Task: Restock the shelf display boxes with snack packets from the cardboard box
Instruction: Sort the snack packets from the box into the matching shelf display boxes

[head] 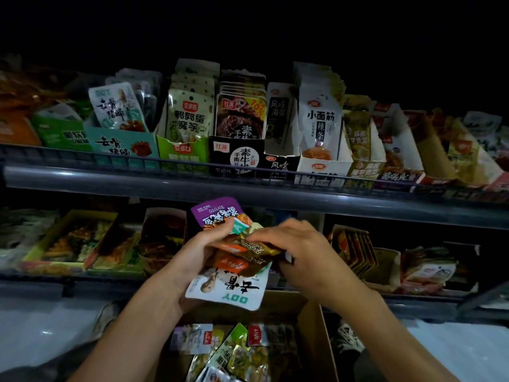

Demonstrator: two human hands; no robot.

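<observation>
Here the left hand (pixel 202 250) grips a fanned bundle of snack packets (pixel 234 260) directly above the open cardboard box (pixel 311 326), with its thumb curled over the top of the stack. The bundle's long axis runs up and down, tilted slightly left: a purple packet (pixel 217 212) sticks out at the top, nearest the shelf rail (pixel 275 193), and a white packet (pixel 234 288) hangs at the bottom, nearest the box. Between them sits a brown-gold packet (pixel 253 249) lying more crosswise.

The right hand (pixel 300 253) comes in from the right of the bundle, its fingers bent and pinching the upper edge of that brown-gold packet. So the packet to be drawn out lies just left of the right fingertips and already touches them, while the left hand holds the rest from the opposite side. The right hand is plainly the nearer one for pulling it free; a pull to the right, along the packet's own length, looks like the cleanest way out of the fan.

Above the rail, a row of display boxes (pixel 237 155) stands upright and mostly full. Below the rail, more display boxes sit in dimmer light, and their fill level is hard to judge. More packets (pixel 234 351) lie loose inside the cardboard box under both wrists.
</observation>
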